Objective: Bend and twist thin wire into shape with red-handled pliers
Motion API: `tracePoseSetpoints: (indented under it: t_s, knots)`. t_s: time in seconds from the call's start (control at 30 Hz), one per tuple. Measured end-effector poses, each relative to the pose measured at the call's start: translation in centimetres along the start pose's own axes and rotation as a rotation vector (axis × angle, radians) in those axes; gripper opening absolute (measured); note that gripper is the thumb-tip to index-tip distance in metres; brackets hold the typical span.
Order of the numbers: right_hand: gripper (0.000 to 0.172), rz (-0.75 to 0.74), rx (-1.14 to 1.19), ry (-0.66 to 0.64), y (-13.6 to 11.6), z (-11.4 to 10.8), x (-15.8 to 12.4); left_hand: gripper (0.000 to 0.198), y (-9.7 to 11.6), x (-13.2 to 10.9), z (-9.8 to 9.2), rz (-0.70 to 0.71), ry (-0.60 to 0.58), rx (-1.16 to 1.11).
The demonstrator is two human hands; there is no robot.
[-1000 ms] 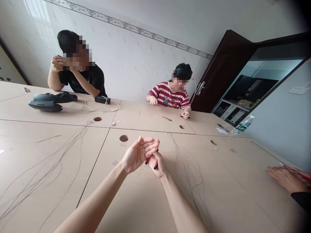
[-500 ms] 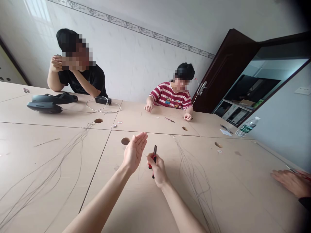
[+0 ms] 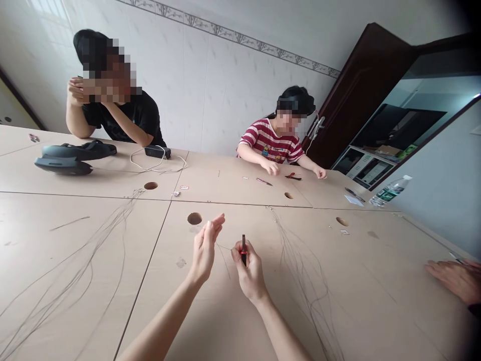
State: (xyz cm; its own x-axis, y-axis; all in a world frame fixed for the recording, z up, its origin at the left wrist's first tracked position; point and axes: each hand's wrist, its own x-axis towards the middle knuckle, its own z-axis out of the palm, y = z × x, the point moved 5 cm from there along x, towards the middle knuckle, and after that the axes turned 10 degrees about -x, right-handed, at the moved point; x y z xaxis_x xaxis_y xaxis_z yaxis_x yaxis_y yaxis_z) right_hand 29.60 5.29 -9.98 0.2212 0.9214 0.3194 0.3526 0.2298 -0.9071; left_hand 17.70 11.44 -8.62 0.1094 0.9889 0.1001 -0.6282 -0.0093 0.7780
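Note:
My left hand (image 3: 205, 248) is held out above the table, fingers stretched straight and side by side, palm facing right. Just to its right, my right hand (image 3: 251, 271) is closed around red-and-black pliers (image 3: 244, 249), with their dark jaws pointing up and away from me. A thin wire (image 3: 224, 246) runs left from near my right thumb and index finger. Another fine wire (image 3: 227, 266) shows below it, between the two hands. Whether the thin wire is pinched in my fingers is hard to see. My left hand appears empty.
Loose bundles of thin wires lie left (image 3: 98, 235) and right (image 3: 300, 273). Round holes (image 3: 194, 218) pierce the tabletop. Black headgear (image 3: 71, 159), a power bank (image 3: 158, 152) and a water bottle (image 3: 391, 191) stand farther off. Two people sit opposite; another person's hand (image 3: 451, 278) rests at right.
My left hand has turned more edge-on, and the pliers now point more directly away from me. Opposite, the person in stripes has moved their hands; red-handled pliers now show on the table there.

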Motion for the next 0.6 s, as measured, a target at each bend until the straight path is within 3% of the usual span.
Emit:
tracePoseSetpoints:
  t_s: [0.17,0.3,0.4,0.5,0.6]
  knots:
    - [0.019,0.001,-0.046,0.010,0.6,-0.3,0.1,0.041,-1.6,-1.3,-0.5,-0.014,0.023,0.050]
    - [0.019,0.002,-0.063,0.009,0.3,-0.5,-0.1,0.041,-1.3,-1.7,-0.7,-0.026,0.031,0.054]
    - [0.020,-0.001,-0.068,0.023,-0.7,-1.0,0.0,0.038,0.5,-1.7,0.3,-0.111,-0.021,-0.044]
    - [0.021,-0.006,-0.078,0.060,-1.9,-2.1,0.7,0.036,3.9,-2.1,1.7,-0.269,-0.135,-0.211]
    - [0.024,-0.012,-0.090,0.110,-2.5,-3.8,1.8,0.039,7.7,-3.6,1.6,-0.450,-0.300,-0.050]
